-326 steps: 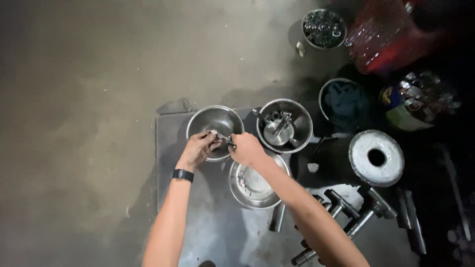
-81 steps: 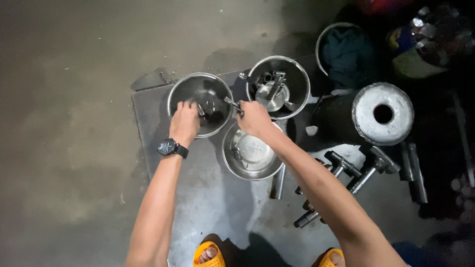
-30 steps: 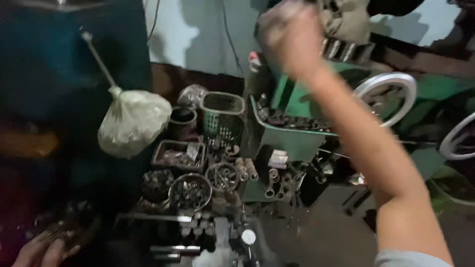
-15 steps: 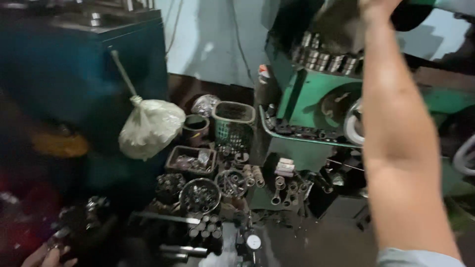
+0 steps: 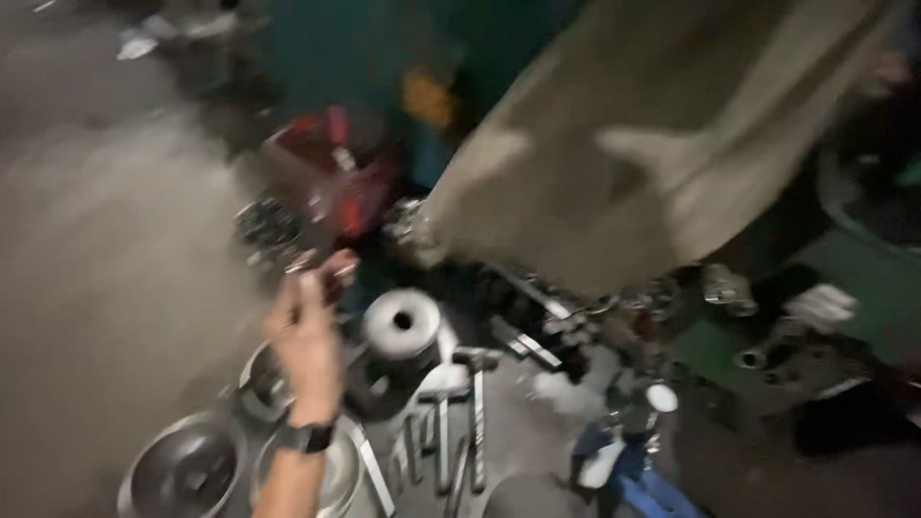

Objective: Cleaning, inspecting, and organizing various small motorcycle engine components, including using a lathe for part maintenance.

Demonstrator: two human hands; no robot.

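The left hand point(image 5: 309, 331) is raised in the lower left part of the view, with a black watch point(image 5: 304, 437) on its wrist. Its fingers point(image 5: 336, 269) are drawn together at the top, as if pinching a small dark piece, but the picture is blurred and I cannot tell what the piece is or whether the grip is really closed. The right hand is not visible; only a big blurred beige cloth point(image 5: 662, 144) fills the upper right, and it hides whatever is behind it. Just right of the left hand stands a cylinder point(image 5: 401, 324) with a pale round top and a hole in the middle. Below the hand and the wrist, steel bowls point(image 5: 187, 472) lie on the floor, one at the lower left edge and others partly behind the forearm. Right of the cylinder, several metal rods point(image 5: 477, 412) lie side by side, near the bowls but apart from the hand. Above the fingers there is a red container point(image 5: 331, 173), and left of it a dark tub point(image 5: 269, 223) with small parts. At the bottom, something blue point(image 5: 633, 480) lies near a round white cap point(image 5: 661, 397).
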